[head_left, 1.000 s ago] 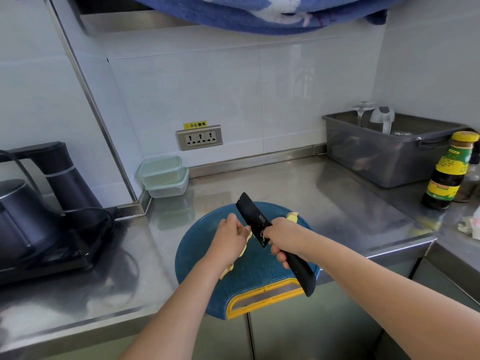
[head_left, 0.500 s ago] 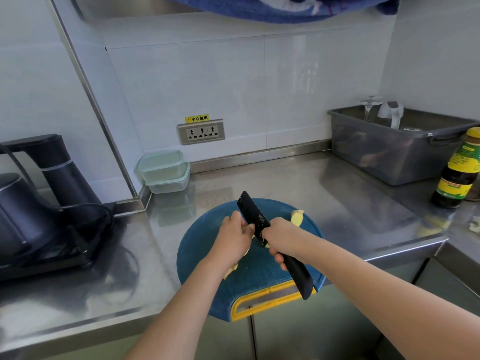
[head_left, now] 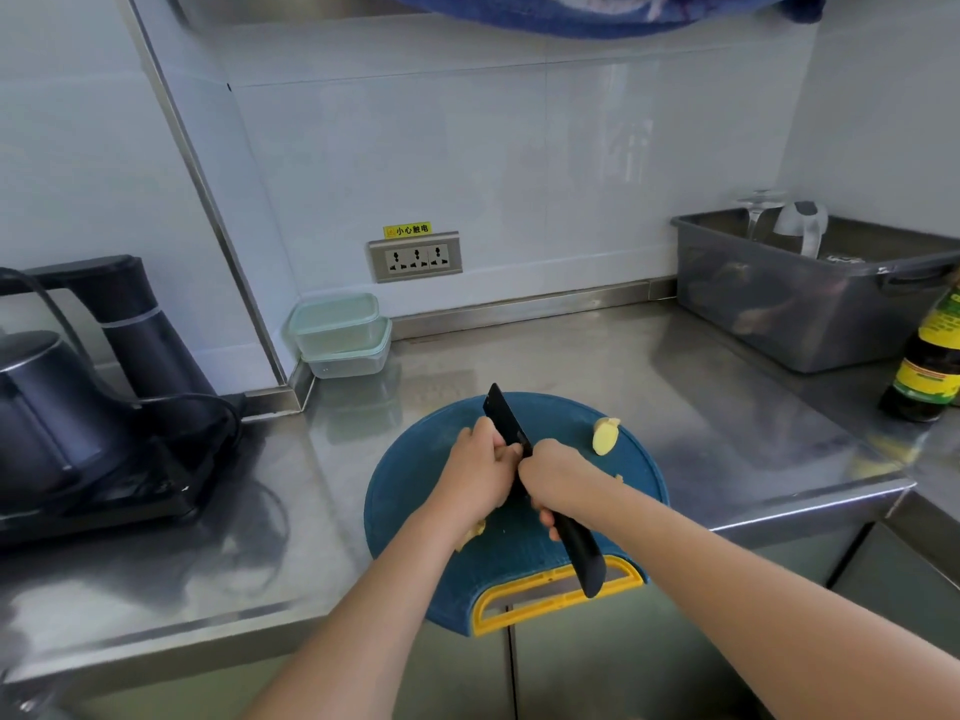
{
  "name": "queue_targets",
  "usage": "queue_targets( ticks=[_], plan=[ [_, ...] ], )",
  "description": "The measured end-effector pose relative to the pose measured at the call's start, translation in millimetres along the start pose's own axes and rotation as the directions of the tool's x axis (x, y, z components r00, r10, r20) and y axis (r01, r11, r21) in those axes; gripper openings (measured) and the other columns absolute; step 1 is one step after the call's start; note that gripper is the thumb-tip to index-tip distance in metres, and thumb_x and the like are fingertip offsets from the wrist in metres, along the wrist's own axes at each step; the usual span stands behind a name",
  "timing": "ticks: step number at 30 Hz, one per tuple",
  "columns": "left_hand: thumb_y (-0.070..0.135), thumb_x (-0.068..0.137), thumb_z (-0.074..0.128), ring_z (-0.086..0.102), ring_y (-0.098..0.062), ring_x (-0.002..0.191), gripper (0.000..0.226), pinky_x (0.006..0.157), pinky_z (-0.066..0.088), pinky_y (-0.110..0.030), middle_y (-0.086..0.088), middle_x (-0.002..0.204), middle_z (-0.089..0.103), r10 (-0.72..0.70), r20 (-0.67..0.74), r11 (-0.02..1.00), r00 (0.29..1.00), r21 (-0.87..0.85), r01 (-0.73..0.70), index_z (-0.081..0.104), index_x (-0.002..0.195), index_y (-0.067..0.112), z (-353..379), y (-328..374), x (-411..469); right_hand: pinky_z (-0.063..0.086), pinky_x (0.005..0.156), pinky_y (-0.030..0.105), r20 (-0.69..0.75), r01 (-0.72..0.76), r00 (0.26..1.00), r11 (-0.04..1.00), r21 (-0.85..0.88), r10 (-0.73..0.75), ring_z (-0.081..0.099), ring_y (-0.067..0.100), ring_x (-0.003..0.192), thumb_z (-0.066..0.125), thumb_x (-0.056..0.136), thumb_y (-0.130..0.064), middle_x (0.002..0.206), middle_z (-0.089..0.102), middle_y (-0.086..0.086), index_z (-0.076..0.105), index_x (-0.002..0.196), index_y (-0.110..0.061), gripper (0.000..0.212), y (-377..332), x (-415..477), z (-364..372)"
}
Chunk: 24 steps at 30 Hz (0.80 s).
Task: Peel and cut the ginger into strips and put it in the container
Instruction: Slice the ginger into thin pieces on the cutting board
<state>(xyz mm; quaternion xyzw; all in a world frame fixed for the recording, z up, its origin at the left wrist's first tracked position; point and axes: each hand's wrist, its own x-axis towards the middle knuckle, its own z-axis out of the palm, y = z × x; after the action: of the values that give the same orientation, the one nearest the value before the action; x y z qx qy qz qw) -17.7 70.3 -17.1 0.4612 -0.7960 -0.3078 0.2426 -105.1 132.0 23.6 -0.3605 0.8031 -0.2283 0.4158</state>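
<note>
A round blue cutting board (head_left: pixel 415 475) with a yellow handle lies at the counter's front edge. Over its middle my right hand (head_left: pixel 558 475) grips a black knife (head_left: pixel 506 423) by the handle, blade pointing up and away. My left hand (head_left: pixel 480 467) holds a ginger piece against the blade; that piece is almost hidden by my fingers. A peeled yellow ginger chunk (head_left: pixel 605 436) lies on the board's right side. Pale peel scraps (head_left: pixel 472 532) sit under my left wrist. Two stacked clear containers with green lids (head_left: pixel 340 335) stand at the back wall.
A black kettle and its base (head_left: pixel 78 407) with a cord fill the left of the steel counter. A grey tub (head_left: pixel 810 298) with glassware sits at the back right. A dark sauce bottle (head_left: pixel 930 361) stands at the right edge. A wall socket (head_left: pixel 415 258) is behind.
My hands and the knife keep nearly the same place on the board; the blade shifted slightly against the ginger. The camera tilted a little, and the bottle slid toward the right edge of view.
</note>
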Motion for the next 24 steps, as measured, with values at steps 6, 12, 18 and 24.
queue_targets(
  ticks=[6,12,18,24],
  plan=[
    [0.033,0.097,0.045,0.046,-0.007,0.080,0.018,0.060,0.031,-0.020,0.000,0.097,0.047,-0.003,0.002,1.000,1.000,-0.021,0.003,0.047,0.092,0.016,-4.6,0.6,-4.6,0.048,0.052,0.031,-0.010,0.018,1.000,0.998,-0.058,-0.018,0.046,0.021,0.048,0.031,0.099,-0.012,0.063,0.050,0.011,0.046,0.086,-0.004,0.021,-0.4,3.6,-2.1],
    [0.035,0.095,0.046,0.049,-0.011,0.090,0.019,0.063,0.033,-0.022,0.001,0.098,0.051,-0.017,0.020,1.000,1.000,0.024,0.017,0.051,0.096,0.017,-8.2,-1.1,-5.3,0.045,0.049,0.027,0.011,0.017,1.000,0.999,-0.040,-0.017,0.044,0.019,0.045,0.033,0.099,-0.014,0.063,0.049,0.010,0.047,0.099,-0.005,0.017,11.5,-0.1,-10.5],
    [0.040,0.092,0.055,0.055,-0.010,0.090,0.019,0.067,0.040,-0.023,0.002,0.099,0.061,-0.067,-0.017,0.996,0.998,-0.056,0.066,0.057,0.095,0.021,-7.4,-4.3,-2.4,0.040,0.042,0.022,0.011,0.065,0.998,0.991,0.121,-0.066,0.041,0.016,0.042,0.037,0.097,-0.020,0.061,0.046,0.005,0.045,0.114,-0.009,0.021,23.0,-8.4,-28.9],
    [0.040,0.094,0.053,0.054,-0.007,0.090,0.019,0.065,0.038,-0.018,0.002,0.103,0.059,-0.074,-0.035,0.991,0.997,-0.112,0.070,0.056,0.099,0.021,-4.4,-7.6,-4.2,0.039,0.041,0.019,0.060,0.060,0.996,0.987,0.147,-0.070,0.040,0.014,0.037,0.039,0.098,-0.021,0.058,0.045,0.004,0.044,0.087,-0.011,0.016,13.4,-15.5,-30.4]
  ],
)
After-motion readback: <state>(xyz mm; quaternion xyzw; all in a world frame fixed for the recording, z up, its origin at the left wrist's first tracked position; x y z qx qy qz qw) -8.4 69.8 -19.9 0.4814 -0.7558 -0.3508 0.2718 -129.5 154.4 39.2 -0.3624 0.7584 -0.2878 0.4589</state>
